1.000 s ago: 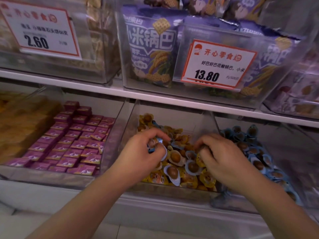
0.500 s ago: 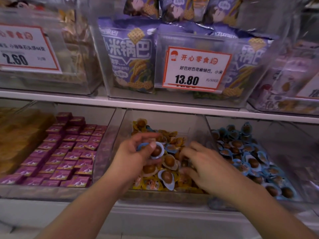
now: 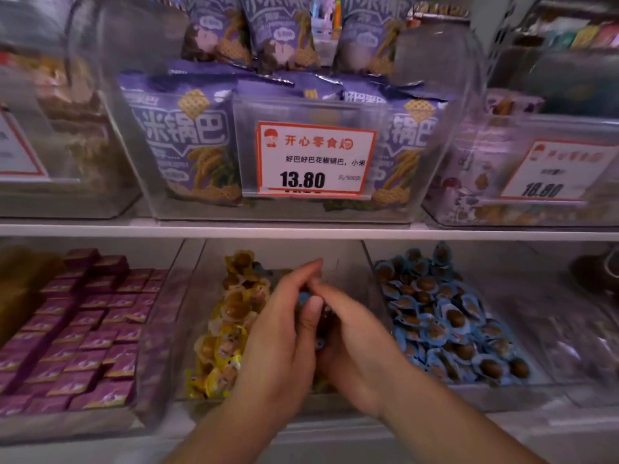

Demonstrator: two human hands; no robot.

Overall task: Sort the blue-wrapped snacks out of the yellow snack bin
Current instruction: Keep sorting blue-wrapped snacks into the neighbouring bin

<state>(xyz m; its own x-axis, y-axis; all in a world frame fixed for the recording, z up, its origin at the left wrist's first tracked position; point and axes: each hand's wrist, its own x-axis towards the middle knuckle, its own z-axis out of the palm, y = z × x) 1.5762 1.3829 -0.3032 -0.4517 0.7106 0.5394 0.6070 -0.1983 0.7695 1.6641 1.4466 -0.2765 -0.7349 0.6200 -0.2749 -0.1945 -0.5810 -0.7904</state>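
The clear middle bin [image 3: 351, 259] on the lower shelf holds yellow-wrapped snacks [image 3: 231, 329]. Both hands meet over its right half. My left hand [image 3: 284, 333] is curled around blue-wrapped snacks [image 3: 304, 298], of which only a blue edge shows by the thumb. My right hand [image 3: 355, 333] presses against the left hand, fingers closed over the same small bundle; what it grips is mostly hidden. To the right, a second clear bin [image 3: 536, 386] is filled with blue-wrapped snacks [image 3: 445, 323].
A bin of purple boxed snacks [image 3: 87, 329] stands to the left. Above the shelf edge [image 3: 301, 231] sit bins of purple snack bags [image 3: 187, 139] with a 13.80 price tag [image 3: 313, 159]. A dark object [image 3: 593, 272] sits far right.
My hands have come together over the yellow bin, the right one closing against the left. The view has shifted right and upward, and the blue-wrapped snacks seen in the left fingers are now mostly covered.
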